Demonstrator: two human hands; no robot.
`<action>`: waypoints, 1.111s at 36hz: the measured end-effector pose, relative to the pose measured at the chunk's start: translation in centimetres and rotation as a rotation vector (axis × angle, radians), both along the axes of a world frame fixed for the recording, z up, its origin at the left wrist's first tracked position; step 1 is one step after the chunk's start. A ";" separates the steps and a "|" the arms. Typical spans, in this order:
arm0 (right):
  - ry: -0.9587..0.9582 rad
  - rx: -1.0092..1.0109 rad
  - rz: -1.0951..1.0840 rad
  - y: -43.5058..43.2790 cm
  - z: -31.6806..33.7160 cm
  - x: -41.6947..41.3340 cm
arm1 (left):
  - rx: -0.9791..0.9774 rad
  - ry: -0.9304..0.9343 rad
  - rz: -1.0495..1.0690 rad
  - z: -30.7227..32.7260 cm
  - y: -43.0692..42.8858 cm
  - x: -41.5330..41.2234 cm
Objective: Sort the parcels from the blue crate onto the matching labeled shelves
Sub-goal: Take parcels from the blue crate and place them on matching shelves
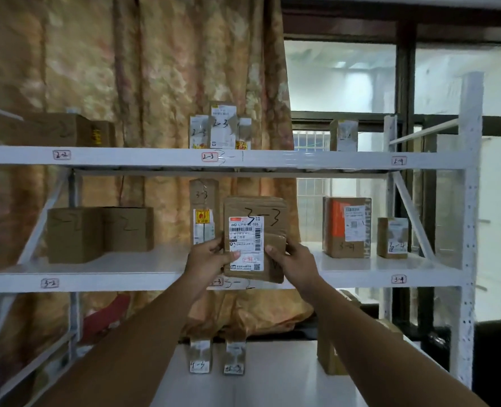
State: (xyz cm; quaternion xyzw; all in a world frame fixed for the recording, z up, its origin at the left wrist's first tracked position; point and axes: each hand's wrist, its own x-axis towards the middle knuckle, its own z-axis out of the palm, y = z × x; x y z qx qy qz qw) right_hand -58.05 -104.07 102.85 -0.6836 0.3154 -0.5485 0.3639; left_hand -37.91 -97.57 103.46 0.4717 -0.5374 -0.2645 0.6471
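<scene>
I hold a flat brown cardboard parcel (268, 214) upright in front of the middle shelf; "3-3" is written on it above a white shipping label. My left hand (211, 254) grips its lower left edge, thumb across the label. My right hand (293, 257) grips its lower right edge. The parcel's bottom hangs over the shelf's front rail, covering part of the 3-3 tag (216, 281). A tall narrow parcel marked 3-3 (203, 212) stands on the shelf just behind and to the left. The blue crate is out of view.
The white metal rack (155, 277) carries tags 2-2, 2-3, 2-4 on the upper rail and 3-2, 3-4 on the middle rail. Brown boxes (99, 233) stand at 3-2, two parcels (346, 227) at 3-4, several at 2-3. Small parcels (201, 355) stand on the lower shelf. A curtain hangs behind.
</scene>
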 end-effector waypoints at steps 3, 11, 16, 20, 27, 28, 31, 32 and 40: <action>0.001 -0.001 -0.024 -3.9 0.5 1.7 | -0.005 -0.011 -0.001 0.4 -4.3 1.8; -0.006 0.012 -0.106 -12.5 0.4 3.5 | 0.003 -0.031 0.041 0.0 -14.9 3.1; 0.002 0.042 -0.130 -17.0 0.2 4.9 | 0.016 -0.045 0.076 -0.5 -19.6 3.1; 0.017 0.039 -0.137 -21.0 -0.6 5.9 | 0.092 -0.123 0.039 -0.8 -23.0 3.3; -0.070 0.110 -0.073 -25.2 -2.6 7.1 | 0.149 -0.244 0.061 -1.5 -27.3 3.7; -0.091 0.128 -0.057 -25.8 -2.9 7.2 | 0.147 -0.267 0.072 -1.7 -27.9 3.7; -0.137 0.197 0.016 -27.4 -2.9 7.2 | 0.159 -0.274 0.093 -1.9 -29.4 3.9; -0.120 0.211 0.024 -27.9 -2.8 7.2 | 0.168 -0.268 0.094 -2.0 -29.7 4.0; 0.047 0.224 -0.012 -28.6 -3.1 6.8 | 0.288 -0.260 0.103 -3.0 -32.6 5.4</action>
